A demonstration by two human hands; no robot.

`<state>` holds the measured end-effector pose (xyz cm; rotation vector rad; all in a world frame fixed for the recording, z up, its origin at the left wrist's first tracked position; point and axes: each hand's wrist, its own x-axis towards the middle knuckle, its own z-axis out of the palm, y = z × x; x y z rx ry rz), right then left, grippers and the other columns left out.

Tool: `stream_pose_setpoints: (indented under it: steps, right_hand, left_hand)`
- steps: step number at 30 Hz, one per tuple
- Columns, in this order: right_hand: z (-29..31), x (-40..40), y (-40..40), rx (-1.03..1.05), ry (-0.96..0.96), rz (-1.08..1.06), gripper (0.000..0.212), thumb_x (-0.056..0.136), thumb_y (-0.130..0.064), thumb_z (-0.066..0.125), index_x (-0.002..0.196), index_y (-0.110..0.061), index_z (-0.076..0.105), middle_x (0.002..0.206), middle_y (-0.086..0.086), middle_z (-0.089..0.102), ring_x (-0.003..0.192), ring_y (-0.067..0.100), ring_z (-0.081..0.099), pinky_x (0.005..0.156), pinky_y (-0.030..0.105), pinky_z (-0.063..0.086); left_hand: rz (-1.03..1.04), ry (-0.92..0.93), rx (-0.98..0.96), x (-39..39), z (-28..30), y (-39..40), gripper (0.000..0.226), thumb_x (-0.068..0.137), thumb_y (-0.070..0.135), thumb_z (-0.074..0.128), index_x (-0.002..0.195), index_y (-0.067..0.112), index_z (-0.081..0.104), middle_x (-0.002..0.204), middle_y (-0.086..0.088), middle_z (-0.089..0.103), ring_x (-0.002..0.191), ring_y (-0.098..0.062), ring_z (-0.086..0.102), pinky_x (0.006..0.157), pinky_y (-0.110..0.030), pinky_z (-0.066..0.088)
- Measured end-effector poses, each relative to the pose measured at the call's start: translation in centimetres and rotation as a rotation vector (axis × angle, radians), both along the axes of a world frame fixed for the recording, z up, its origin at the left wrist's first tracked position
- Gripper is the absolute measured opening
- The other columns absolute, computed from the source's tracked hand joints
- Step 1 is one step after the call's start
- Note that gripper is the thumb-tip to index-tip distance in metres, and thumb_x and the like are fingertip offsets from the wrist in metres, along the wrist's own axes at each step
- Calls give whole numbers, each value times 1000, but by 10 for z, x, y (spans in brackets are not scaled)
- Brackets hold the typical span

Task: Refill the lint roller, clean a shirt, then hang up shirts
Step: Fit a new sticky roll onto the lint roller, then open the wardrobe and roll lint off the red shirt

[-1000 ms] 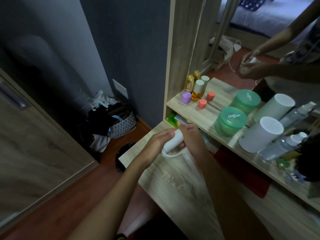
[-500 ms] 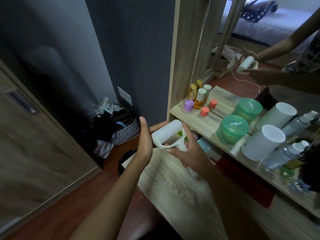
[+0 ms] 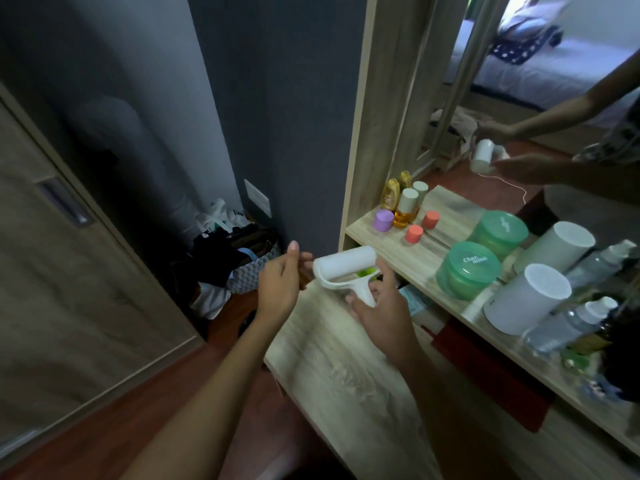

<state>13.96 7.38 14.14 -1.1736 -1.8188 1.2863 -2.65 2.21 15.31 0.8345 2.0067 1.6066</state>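
Observation:
A white lint roller (image 3: pixel 344 265) is held above the left end of the wooden table (image 3: pixel 332 372), its roll lying sideways. My right hand (image 3: pixel 379 308) grips its white handle from below. My left hand (image 3: pixel 278 282) is just left of the roll's end, fingers fairly straight, fingertips close to or touching that end. A mirror at the upper right reflects both hands and the roller. No shirt is in view.
A shelf (image 3: pixel 388 244) behind the table carries small bottles, green jars (image 3: pixel 467 268), white cylinders (image 3: pixel 526 297) and clear bottles. A patterned basket (image 3: pixel 249 268) full of clothes and bags stands on the floor by the dark wall. A wooden wardrobe door (image 3: pixel 59 271) fills the left.
The roller was lifted off the table and turned sideways. My right hand went to the handle, and my left hand slid off the roll to its left end.

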Motion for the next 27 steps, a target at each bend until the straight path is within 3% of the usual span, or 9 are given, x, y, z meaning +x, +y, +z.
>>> stream_pose_setpoints:
  steps: [1,3,5,6,8,10,15,23,27]
  right_hand:
    - [3,-2,1,47,-9,-5,83,84,-18,69,148,-36,19,121,-5,63,104,14,64,86,38,56]
    - [7,-7,4,49,-10,36,85,87,-26,67,147,-48,10,121,-6,64,97,12,67,75,38,59]
    - [11,-16,4,108,-169,56,83,86,-27,68,150,-35,15,105,-5,67,82,11,67,64,30,55]
    - [9,-22,6,179,-288,37,72,84,-29,70,146,-22,32,100,-4,68,83,13,66,68,30,50]
    - [5,-36,6,243,-423,48,27,84,-31,69,104,-13,67,84,-1,69,88,22,67,71,28,44]
    - [5,-58,1,200,-429,113,21,87,-32,63,77,-13,62,68,-3,60,84,28,66,66,30,42]
    - [25,-131,-31,177,-198,236,20,92,-35,58,88,-16,56,79,2,64,81,31,62,62,33,38]
    - [37,-257,-76,35,-50,447,30,93,-29,59,73,-8,59,55,6,54,47,20,54,49,30,44]
    - [26,-316,-82,64,-63,445,28,92,-29,61,77,-6,65,74,12,66,69,19,62,56,27,41]
  left_hand:
    - [-14,167,-29,-9,0,-9,42,101,38,40,95,14,74,78,3,71,68,-2,61,61,-8,44]
    - [-78,482,-92,-27,-1,-27,32,99,34,45,108,17,71,90,6,69,80,-1,57,73,-9,40]
    - [-103,720,-217,-55,-6,-49,41,97,45,40,117,20,66,113,4,67,103,-11,55,92,-29,43]
    - [-89,797,-292,-69,-8,-61,48,95,51,36,121,22,64,123,3,63,113,-18,52,97,-38,43]
    - [-3,890,-384,-95,-6,-84,53,93,53,32,125,22,62,133,0,57,124,-26,47,101,-43,40]
    - [93,979,-410,-114,4,-109,50,93,48,35,123,20,63,133,-4,57,124,-29,48,101,-44,40]
    - [246,1219,-353,-148,29,-160,33,92,32,47,110,16,70,120,-6,65,120,-31,54,98,-42,42]
    - [309,1329,-420,-229,42,-212,29,89,23,51,113,18,65,132,-6,58,133,-29,41,107,-48,34]
    - [288,1353,-488,-292,32,-213,33,90,25,47,120,20,61,140,-7,50,139,-26,32,115,-45,24]
